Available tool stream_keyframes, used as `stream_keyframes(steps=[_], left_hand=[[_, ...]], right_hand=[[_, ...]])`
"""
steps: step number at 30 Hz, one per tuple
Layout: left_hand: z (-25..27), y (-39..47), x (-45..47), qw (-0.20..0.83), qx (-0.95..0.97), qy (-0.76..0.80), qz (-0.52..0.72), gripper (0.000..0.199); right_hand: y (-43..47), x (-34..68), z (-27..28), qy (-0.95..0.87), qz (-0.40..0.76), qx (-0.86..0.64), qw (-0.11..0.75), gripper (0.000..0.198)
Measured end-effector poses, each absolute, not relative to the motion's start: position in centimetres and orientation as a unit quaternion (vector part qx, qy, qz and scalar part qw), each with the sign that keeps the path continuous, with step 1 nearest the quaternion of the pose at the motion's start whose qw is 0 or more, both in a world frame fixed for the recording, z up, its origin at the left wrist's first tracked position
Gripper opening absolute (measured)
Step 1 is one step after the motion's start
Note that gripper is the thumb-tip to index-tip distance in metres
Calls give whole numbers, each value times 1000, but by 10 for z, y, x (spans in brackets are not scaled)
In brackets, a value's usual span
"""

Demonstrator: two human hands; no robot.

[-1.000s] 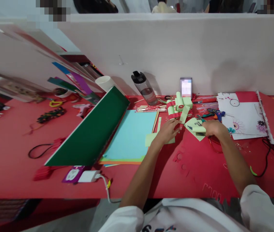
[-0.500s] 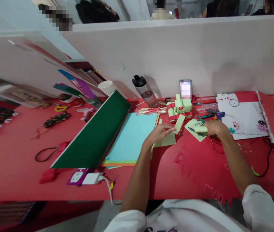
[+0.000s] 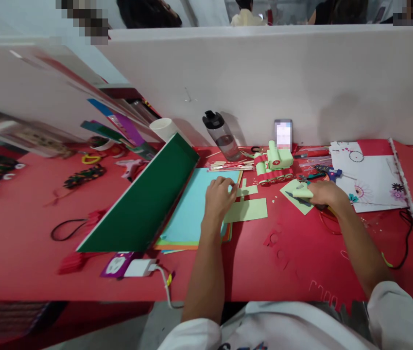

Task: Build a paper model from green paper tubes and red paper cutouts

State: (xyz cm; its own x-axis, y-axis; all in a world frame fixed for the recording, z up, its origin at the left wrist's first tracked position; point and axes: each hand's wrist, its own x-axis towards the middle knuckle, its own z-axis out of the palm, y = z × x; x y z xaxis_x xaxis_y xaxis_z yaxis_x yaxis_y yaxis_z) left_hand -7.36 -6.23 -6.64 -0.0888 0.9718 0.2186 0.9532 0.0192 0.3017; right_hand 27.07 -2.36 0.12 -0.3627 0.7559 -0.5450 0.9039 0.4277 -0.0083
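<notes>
Thumb and fingertips of my left hand (image 3: 220, 194) are pinched at the left end of a pale green paper strip (image 3: 249, 190). This strip lies flat across another narrow green piece, above a wider pale green paper (image 3: 248, 210). My right hand (image 3: 325, 193) is closed on a curled piece of pale green paper (image 3: 302, 193). Beneath it is a square green sheet (image 3: 304, 206) with a dark pointed shape like scissor blades, mostly covered. Behind the hands stands a green and red paper model (image 3: 274, 164) with rolled parts.
Blue sheets (image 3: 192, 209) are stacked under a leaning green board (image 3: 141, 204). A bottle (image 3: 223, 138), thin sticks (image 3: 230, 166) and a phone (image 3: 283, 133) stand or lie near the partition. A glue gun (image 3: 328, 171) and decorated white sheet (image 3: 369, 182) are at right.
My left hand has moved left and lowered the green strip, which was raised near the paper model, onto the table. My right hand has stayed almost still.
</notes>
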Motion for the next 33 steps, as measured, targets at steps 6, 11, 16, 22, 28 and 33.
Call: stream_keyframes(steps=[6,11,16,22,28,33], left_hand=[[-60,-75,-4,356,702,592,174,41],[-61,-87,19,471,687,523,181,48],[-66,-90,21,545,656,472,225,43],[-62,-100,32,552,654,464,228,39],[-68,-128,63,295,718,619,121,34],[-85,-133,91,210,730,646,73,41]], right_hand=[[-24,261,6,866,-264,383,184,26],[-22,254,-3,859,-342,330,192,28],[-20,255,-9,849,-364,330,196,27],[-20,255,-6,847,-370,333,188,23],[-16,259,-12,849,-367,335,179,26],[-12,261,-16,857,-362,327,167,30]])
